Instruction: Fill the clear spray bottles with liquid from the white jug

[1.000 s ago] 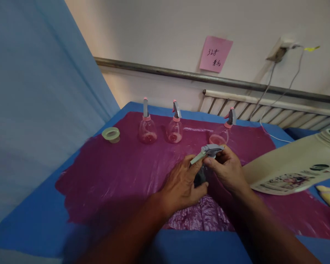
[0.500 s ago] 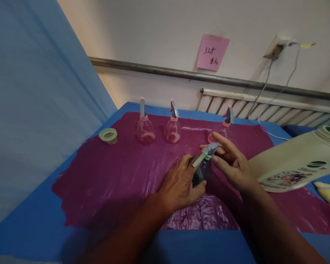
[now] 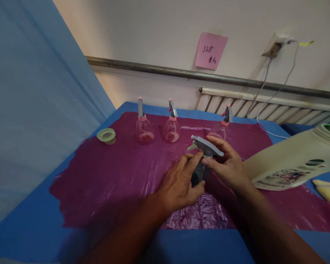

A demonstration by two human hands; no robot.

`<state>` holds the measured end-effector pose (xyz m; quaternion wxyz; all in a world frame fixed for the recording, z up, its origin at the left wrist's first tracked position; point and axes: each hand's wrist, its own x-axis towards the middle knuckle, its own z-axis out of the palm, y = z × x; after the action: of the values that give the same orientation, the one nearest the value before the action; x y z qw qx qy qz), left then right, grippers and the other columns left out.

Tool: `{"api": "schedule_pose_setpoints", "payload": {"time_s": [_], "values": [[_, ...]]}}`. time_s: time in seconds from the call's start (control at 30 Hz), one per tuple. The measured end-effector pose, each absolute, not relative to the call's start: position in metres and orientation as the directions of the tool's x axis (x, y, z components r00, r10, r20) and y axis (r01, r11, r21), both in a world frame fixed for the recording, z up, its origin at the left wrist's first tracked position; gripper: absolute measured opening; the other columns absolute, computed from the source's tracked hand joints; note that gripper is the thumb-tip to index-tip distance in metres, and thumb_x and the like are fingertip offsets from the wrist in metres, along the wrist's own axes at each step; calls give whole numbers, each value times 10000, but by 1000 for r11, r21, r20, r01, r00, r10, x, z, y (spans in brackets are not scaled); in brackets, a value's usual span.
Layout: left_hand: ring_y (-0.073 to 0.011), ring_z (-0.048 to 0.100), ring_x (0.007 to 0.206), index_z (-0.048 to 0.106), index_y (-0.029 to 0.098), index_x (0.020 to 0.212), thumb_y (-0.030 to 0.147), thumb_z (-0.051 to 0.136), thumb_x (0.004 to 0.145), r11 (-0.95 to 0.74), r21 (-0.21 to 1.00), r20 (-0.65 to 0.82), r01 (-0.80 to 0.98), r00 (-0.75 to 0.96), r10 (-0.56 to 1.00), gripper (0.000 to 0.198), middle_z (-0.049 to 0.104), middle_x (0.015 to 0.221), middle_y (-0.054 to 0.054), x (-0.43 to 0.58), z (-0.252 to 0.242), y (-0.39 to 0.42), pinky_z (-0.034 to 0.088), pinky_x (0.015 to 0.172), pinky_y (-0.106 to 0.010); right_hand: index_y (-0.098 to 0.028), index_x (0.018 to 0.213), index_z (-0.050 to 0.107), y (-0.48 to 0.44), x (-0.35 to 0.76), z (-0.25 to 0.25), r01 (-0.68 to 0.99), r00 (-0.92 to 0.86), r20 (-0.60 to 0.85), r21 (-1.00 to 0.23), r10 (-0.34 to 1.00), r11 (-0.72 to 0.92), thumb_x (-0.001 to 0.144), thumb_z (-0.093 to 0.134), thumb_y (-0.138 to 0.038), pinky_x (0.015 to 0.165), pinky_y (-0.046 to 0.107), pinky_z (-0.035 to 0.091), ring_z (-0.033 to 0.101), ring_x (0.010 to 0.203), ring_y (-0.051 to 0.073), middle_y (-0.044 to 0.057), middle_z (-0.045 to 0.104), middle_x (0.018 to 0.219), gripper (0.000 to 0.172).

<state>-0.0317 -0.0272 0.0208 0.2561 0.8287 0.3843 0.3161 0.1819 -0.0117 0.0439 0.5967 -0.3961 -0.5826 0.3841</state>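
A small clear spray bottle [image 3: 198,172] stands on the purple plastic sheet [image 3: 121,176] in the middle of the table. My left hand [image 3: 178,187] is wrapped round the bottle's body. My right hand [image 3: 227,167] grips the neck just under the grey and green trigger head [image 3: 205,146], which sits on top of the bottle and points to the left. Much of the bottle is hidden by my fingers.
Three clear bottles with pink collars and grey trigger heads [image 3: 143,128] [image 3: 171,126] [image 3: 222,124] stand in a row at the back. A green ring-shaped cap [image 3: 106,135] lies at the left. A large cream jug [image 3: 294,161] lies on its side at the right. Blue cloth [image 3: 30,110] hangs at the left.
The trigger head has turned on the bottle, its green lever now pointing left and up. My right hand's fingers have closed lower under the head. My left hand stays round the bottle.
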Motion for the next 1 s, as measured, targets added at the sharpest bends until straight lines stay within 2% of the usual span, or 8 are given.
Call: {"api": "schedule_pose_setpoints", "payload": {"time_s": [0.13,0.23,0.3,0.4,0.53,0.6,0.77,1.0], "values": [[-384,671,1433,255,437,1841,324,756,977,-575,655,325,490,505,800,1006,552,1652,-125,-31,22,-26,622,1201,-640,-385,1618,681,-18,189,53,115,-3,458,-883,889,455,943,984,-387,1135,445,653,789,1285,259,71,809,1419,740],[-392,669,1453,244,428,1848,320,739,984,-588,649,333,483,515,790,1003,545,1656,-137,-31,22,-26,625,1194,-631,-369,1543,765,-26,195,63,349,-19,482,-818,876,457,980,946,-408,1170,483,642,784,1332,292,78,810,1475,593],[-400,665,1472,254,419,1844,328,739,986,-587,653,330,480,517,790,990,540,1684,-143,-32,22,-26,612,1209,-643,-358,1498,804,-28,197,66,421,-22,456,-803,890,422,991,934,-425,1179,500,638,785,1338,308,78,813,1488,528],[-424,662,1486,335,356,1810,342,764,966,-554,676,295,486,510,808,947,559,1707,-162,-32,25,-25,573,1246,-685,-363,1549,778,-27,198,64,297,-12,381,-881,924,367,982,948,-428,1164,479,643,795,1306,290,73,823,1465,596],[-432,656,1499,440,276,1733,314,803,911,-509,737,259,445,509,821,899,631,1639,-172,-30,36,-22,539,1279,-686,-370,1545,766,-22,195,59,34,-18,286,-958,958,286,950,983,-410,972,379,691,824,1117,224,55,861,1308,634],[-419,662,1495,466,285,1707,283,808,893,-497,773,263,395,513,817,882,659,1619,-153,-28,44,-22,545,1276,-653,-369,1542,757,-21,194,60,-35,-32,257,-966,966,256,946,989,-400,902,342,685,816,1039,200,40,868,1184,640],[-327,781,1212,584,285,1575,251,790,889,-380,865,165,329,528,833,717,767,1431,-92,-26,59,-27,646,1083,-508,-394,1575,726,-23,198,70,-97,-82,239,-968,968,231,969,972,-407,850,310,654,768,980,177,11,810,1034,654],[-356,768,1302,388,322,1790,329,848,892,-247,910,51,334,501,864,1009,740,1533,-116,-32,57,-33,638,1109,-548,-394,1604,727,-21,203,72,-112,-122,219,-972,968,206,978,953,-432,838,382,671,734,912,221,0,698,885,666]]}}
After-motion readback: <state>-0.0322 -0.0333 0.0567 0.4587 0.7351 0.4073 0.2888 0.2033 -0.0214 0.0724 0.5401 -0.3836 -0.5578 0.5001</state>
